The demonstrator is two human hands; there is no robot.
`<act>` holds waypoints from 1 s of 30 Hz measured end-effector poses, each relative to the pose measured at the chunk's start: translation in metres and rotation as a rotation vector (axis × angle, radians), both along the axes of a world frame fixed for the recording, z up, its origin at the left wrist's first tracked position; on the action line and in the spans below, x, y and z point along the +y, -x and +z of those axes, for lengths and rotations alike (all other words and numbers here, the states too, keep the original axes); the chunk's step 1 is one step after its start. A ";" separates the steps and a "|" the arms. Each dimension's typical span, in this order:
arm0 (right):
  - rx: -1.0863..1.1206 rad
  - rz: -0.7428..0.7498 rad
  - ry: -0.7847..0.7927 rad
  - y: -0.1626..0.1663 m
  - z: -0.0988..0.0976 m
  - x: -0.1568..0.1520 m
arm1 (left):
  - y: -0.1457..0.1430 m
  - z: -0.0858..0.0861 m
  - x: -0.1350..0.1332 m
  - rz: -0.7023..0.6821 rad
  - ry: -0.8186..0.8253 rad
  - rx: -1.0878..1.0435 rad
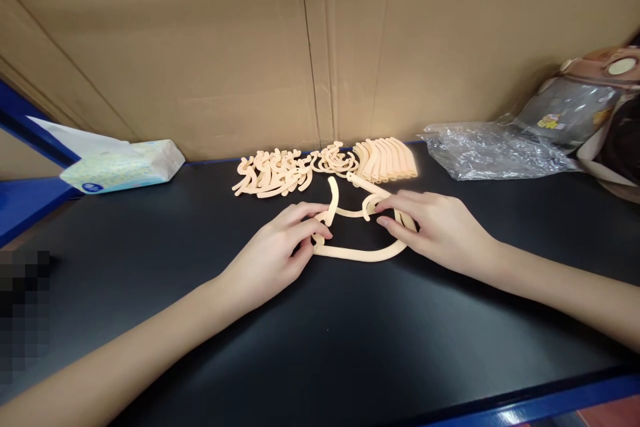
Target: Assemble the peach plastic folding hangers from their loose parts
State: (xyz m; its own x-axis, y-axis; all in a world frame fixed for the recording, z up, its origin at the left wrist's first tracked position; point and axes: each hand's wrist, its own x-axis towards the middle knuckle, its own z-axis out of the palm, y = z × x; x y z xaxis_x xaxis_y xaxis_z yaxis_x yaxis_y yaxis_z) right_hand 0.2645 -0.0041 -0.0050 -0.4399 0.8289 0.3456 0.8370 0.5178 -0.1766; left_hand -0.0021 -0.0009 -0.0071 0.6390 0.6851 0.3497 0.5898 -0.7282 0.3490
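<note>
My left hand (280,250) and my right hand (437,230) rest on the black tabletop (320,340), each pinching one end of a set of peach-coloured curved plastic strips (357,253). The left fingers close round the strips' left end, where a hooked piece (333,199) stands up. The right fingers close round the right end, near a small curled hook (371,204). Just behind lie a loose heap of hooked pieces (270,175), a few ring-like pieces (336,160) and a neat row of long curved strips (387,159).
A soft pack of tissues (123,165) lies at the back left by a blue frame rail (20,117). A crumpled clear plastic bag (493,150) and a lidded container (580,103) sit at the back right. A cardboard wall (310,40) closes the back.
</note>
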 end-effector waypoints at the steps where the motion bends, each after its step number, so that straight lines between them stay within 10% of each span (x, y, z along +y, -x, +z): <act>1: 0.000 -0.002 -0.002 0.000 0.000 0.000 | 0.000 0.001 -0.001 -0.019 0.000 0.012; 30: -0.027 0.257 -0.042 -0.004 0.001 0.004 | -0.006 0.008 -0.007 -0.087 -0.093 0.138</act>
State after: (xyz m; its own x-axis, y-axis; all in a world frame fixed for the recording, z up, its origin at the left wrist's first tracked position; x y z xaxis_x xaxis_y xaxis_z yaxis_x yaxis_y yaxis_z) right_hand 0.2681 -0.0005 -0.0043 -0.6434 0.6741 0.3629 0.6814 0.7203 -0.1301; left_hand 0.0041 -0.0079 0.0012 0.7409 0.5938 0.3139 0.5608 -0.8041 0.1973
